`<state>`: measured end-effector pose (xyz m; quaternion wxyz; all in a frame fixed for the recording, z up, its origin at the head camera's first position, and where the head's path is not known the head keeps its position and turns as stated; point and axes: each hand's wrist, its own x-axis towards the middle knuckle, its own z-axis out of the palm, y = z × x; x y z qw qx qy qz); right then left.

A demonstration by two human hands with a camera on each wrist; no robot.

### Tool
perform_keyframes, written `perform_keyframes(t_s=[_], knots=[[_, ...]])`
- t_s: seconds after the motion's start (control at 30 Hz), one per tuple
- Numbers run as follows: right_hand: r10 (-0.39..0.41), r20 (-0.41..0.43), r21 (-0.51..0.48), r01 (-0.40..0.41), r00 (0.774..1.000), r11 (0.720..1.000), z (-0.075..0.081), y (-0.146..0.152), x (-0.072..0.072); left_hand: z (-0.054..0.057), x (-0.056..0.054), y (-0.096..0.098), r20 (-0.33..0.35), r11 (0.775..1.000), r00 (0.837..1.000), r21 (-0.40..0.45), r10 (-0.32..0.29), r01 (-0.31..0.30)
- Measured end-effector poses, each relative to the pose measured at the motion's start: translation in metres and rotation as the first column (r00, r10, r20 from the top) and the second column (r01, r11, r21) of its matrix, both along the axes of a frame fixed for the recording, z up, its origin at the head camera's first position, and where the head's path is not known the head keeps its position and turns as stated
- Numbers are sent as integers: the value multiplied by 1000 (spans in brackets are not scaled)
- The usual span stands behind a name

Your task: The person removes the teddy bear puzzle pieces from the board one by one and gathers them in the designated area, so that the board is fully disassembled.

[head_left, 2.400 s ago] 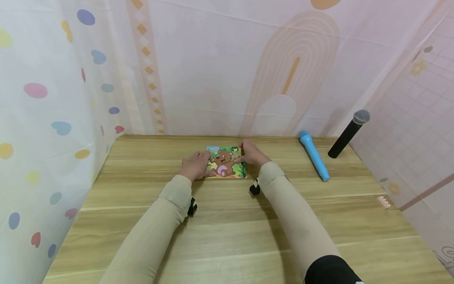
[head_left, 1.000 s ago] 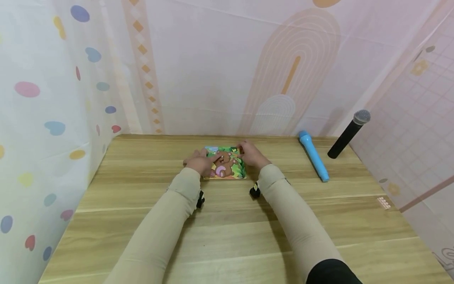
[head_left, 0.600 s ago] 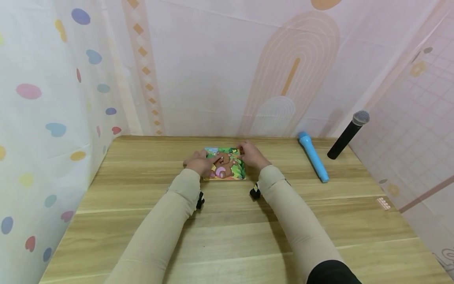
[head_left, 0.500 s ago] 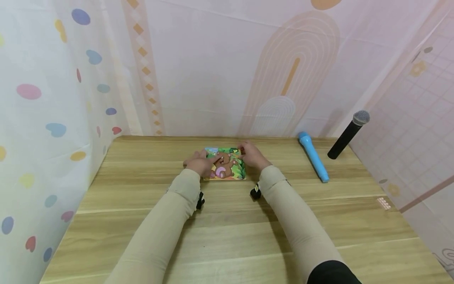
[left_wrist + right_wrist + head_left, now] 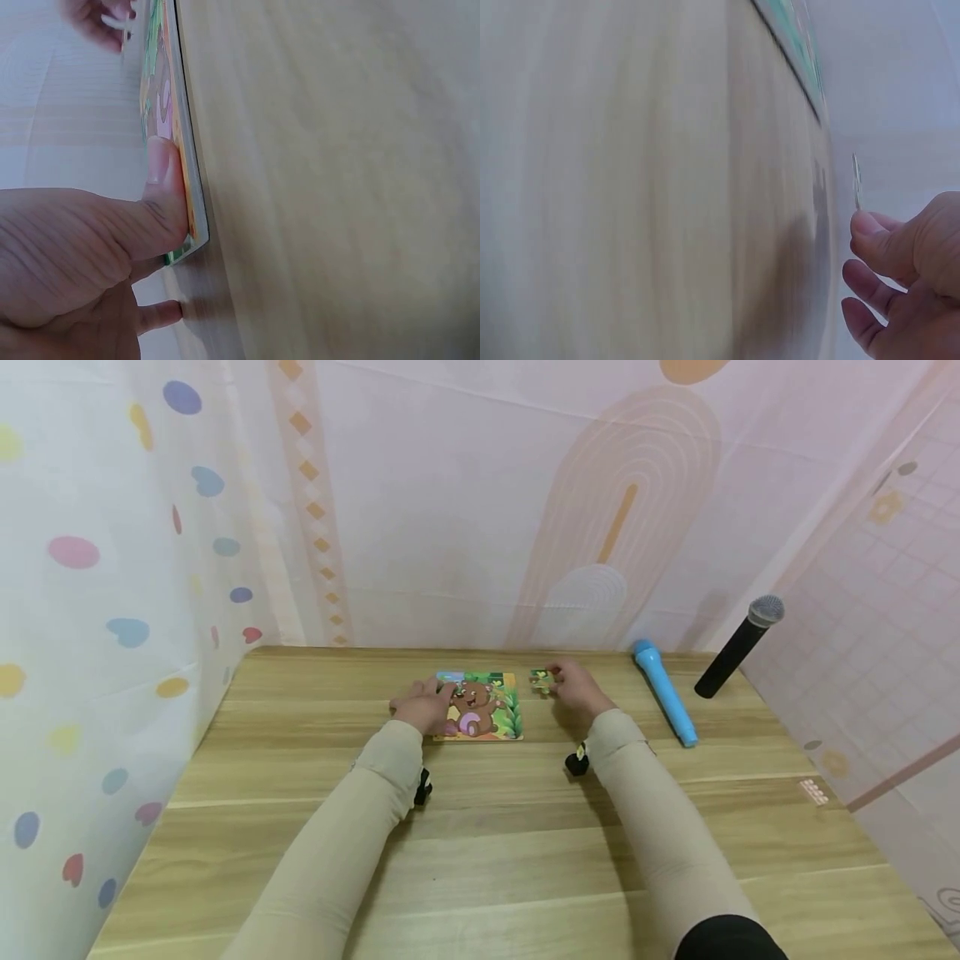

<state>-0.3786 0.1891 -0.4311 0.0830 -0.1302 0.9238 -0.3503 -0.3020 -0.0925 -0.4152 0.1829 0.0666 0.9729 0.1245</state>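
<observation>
A jigsaw puzzle (image 5: 487,727) with a brown bear picture lies flat near the table's back edge. My left hand (image 5: 422,703) rests on its left side. In the left wrist view the thumb (image 5: 159,169) presses on the puzzle's face beside the near corner, and another finger reaches past the edge to the table. My right hand (image 5: 579,687) pinches a small green puzzle piece (image 5: 541,682) between thumb and fingers, to the right of the puzzle. In the right wrist view this piece (image 5: 856,180) appears edge-on, raised above the table. A plain orange-brown patch shows at the puzzle's upper right corner.
A blue microphone (image 5: 664,693) lies on the table (image 5: 480,852) to the right of my right hand. Beyond it a black microphone (image 5: 737,650) with a silver head stands tilted. A small pale pink studded block (image 5: 813,792) sits near the right table edge. Patterned cloth hangs behind.
My right hand has moved right, away from the puzzle, with a piece pinched in it, uncovering the patch at the corner. My left hand has shifted further onto the puzzle's left side.
</observation>
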Motion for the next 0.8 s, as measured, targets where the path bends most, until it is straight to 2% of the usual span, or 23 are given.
perform_keyframes(t_s=[0.27, 0.4, 0.67, 0.8], knots=[[-82, 18, 128, 80, 996, 989, 7, 53, -4, -1, 2, -3, -15, 1000, 1000, 22, 1, -1], [-116, 13, 163, 113, 993, 980, 7, 73, -4, -2, 2, -3, -17, 1000, 1000, 20, -8, 9], [-110, -58, 190, 119, 992, 974, 8, 92, 1, -3, 2, -3, -28, 1000, 1000, 16, -10, 10], [-102, -89, 221, 120, 991, 968, 3, 96, 0, -3, 2, -2, -2, 1000, 1000, 20, 4, -4]])
